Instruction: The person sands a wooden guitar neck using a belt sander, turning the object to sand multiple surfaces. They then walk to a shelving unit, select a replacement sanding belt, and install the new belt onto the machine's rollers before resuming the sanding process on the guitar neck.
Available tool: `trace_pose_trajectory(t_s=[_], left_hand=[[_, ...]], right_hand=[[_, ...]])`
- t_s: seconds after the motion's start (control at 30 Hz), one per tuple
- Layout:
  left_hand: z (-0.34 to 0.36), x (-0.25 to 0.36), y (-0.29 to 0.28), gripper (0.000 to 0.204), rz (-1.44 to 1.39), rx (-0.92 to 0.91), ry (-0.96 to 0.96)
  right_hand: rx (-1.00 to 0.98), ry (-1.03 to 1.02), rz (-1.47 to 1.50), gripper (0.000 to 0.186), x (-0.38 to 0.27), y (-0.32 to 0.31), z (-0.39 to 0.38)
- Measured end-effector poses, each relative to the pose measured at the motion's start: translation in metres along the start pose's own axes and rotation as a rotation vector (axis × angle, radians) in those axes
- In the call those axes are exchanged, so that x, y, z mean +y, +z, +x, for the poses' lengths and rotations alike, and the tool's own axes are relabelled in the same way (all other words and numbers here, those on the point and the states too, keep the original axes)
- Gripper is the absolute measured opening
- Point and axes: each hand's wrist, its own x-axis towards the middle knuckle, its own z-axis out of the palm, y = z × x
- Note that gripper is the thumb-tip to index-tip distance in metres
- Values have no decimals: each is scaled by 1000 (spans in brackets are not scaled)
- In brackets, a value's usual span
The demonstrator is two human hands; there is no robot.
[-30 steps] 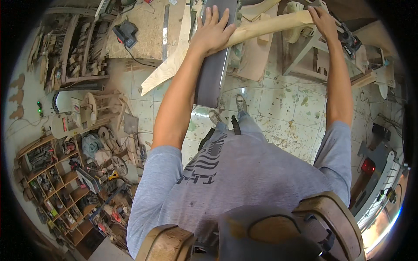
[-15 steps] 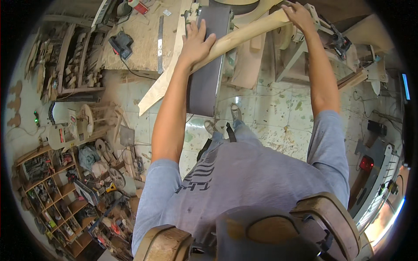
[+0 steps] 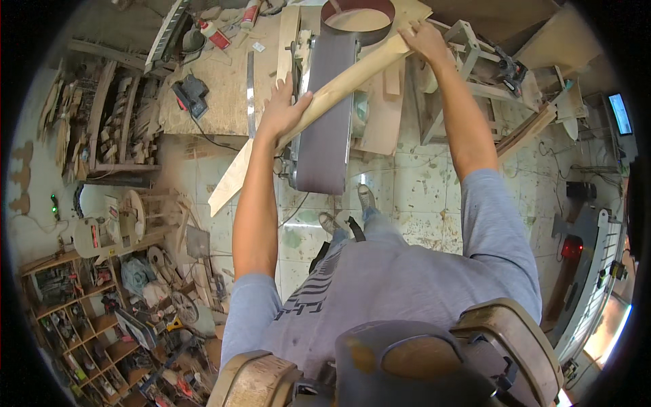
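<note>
— How many boards are being worked, and how many hands are on it?

— One long pale board (image 3: 339,88), two hands. It lies across the one belt sander (image 3: 329,115), on its dark belt.

— Which way does it run?

— Slantwise. Its long axis goes from the lower left, where a tapered end hangs out over the tiled floor (image 3: 420,190), up to the right, toward the belt's round far end.

— And the left hand?

— The left hand (image 3: 281,112) lies on the board near its middle, fingers spread and curled over the upper edge, pressing rather than clenching.

— The right?

— The right hand (image 3: 422,41) is closed around the upper end of the board. One workbench (image 3: 217,102) stands just left of the sander.
</note>
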Motion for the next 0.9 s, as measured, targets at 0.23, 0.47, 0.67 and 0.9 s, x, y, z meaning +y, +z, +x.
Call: trace_pose_trajectory(t_s=[0.23, 0.47, 0.67, 0.9], left_hand=[[-25, -20, -19, 91, -78, -76, -63], [-59, -31, -43, 80, -33, -149, -139], [-89, -53, -53, 73, 33, -85, -22], [-146, -50, -68, 70, 132, -70, 15]], right_hand=[[96, -35, -52, 65, -48, 4, -15], [92, -11, 0, 61, -92, 8, -27], [86, -18, 17, 57, -128, 13, -40], [63, -42, 16, 57, -175, 17, -62]])
